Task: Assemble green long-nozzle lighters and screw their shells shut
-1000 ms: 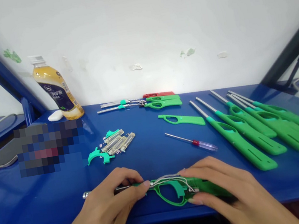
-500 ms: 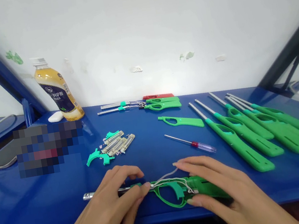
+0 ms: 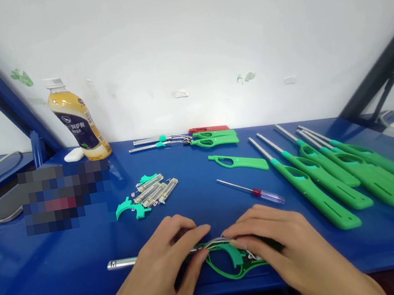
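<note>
A green lighter half-shell (image 3: pixel 226 276) lies near the table's front edge, its inside facing up, with a teal trigger (image 3: pixel 234 253) in it. A silver tube (image 3: pixel 121 263) sticks out to its left. My left hand (image 3: pixel 177 266) is closed over the tube's inner end, thumb and index finger at the wires. At the upper edge of the shell, my right hand (image 3: pixel 268 236) pinches the thin wires (image 3: pixel 216 241) with thumb and fingertips. The palm and fingers of my right hand hide the shell's right part.
Teal triggers (image 3: pixel 131 208) and clear fuel tanks (image 3: pixel 153 190) lie left of centre. Behind my right hand are a screwdriver (image 3: pixel 265 195) and a green shell (image 3: pixel 240 162). Several green lighters (image 3: pixel 318 192) lie at right. A bottle (image 3: pixel 79 122) stands back left.
My right hand has moved left, and its fingertips have closed on the wires near the trigger. My left thumb and index finger have shifted slightly right. The loose wire now lies lower, along the shell.
</note>
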The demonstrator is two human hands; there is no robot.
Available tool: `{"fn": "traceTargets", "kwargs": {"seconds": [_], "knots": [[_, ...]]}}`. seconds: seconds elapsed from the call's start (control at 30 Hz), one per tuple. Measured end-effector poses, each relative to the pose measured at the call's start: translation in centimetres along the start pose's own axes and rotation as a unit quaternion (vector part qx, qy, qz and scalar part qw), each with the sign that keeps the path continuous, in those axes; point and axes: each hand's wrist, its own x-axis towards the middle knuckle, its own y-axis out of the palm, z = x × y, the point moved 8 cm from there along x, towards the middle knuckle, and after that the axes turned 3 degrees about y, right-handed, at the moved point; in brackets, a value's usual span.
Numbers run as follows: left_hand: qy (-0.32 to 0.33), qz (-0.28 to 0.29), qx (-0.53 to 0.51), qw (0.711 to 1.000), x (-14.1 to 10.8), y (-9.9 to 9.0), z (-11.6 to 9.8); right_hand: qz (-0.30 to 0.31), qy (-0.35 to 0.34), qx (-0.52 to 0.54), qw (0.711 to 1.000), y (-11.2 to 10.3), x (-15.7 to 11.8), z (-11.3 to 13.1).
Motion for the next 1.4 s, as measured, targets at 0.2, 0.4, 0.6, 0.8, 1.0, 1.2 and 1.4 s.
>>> {"fn": "traceTargets", "kwargs": {"seconds": [0.2, 0.4, 0.6, 0.8, 1.0, 1.2, 1.4], "knots": [[0.019, 0.032, -0.021, 0.999, -0.3, 0.6, -0.2, -0.013, -0.046, 0.011, 0.999, -0.5, -0.3, 0.5], [0.044, 0.015, 0.006, 0.999, -0.6, 0.3, -0.6, -0.034, -0.079, -0.043, 0.995, -0.8, -0.9, 0.8], [0.054, -0.002, 0.028, 0.998, -0.6, 0.4, -0.7, -0.033, -0.074, -0.057, 0.995, -0.6, -1.0, 0.4], [0.068, -0.057, 0.071, 0.994, -0.9, -0.1, -1.0, -0.080, -0.068, -0.078, 0.991, -0.9, -1.5, 0.1], [0.024, -0.166, 0.162, 0.972, -0.6, -5.3, 1.9, -0.153, -0.052, -0.106, 0.981, -2.2, -2.1, -0.7], [-0.027, -0.134, 0.217, 0.966, -0.9, -7.8, 7.3, -0.187, -0.024, -0.154, 0.970, -2.4, -2.2, -1.3], [-0.030, -0.093, 0.194, 0.976, 0.4, -6.0, 7.4, -0.138, -0.090, -0.248, 0.955, -1.5, -0.5, 1.2]]}}
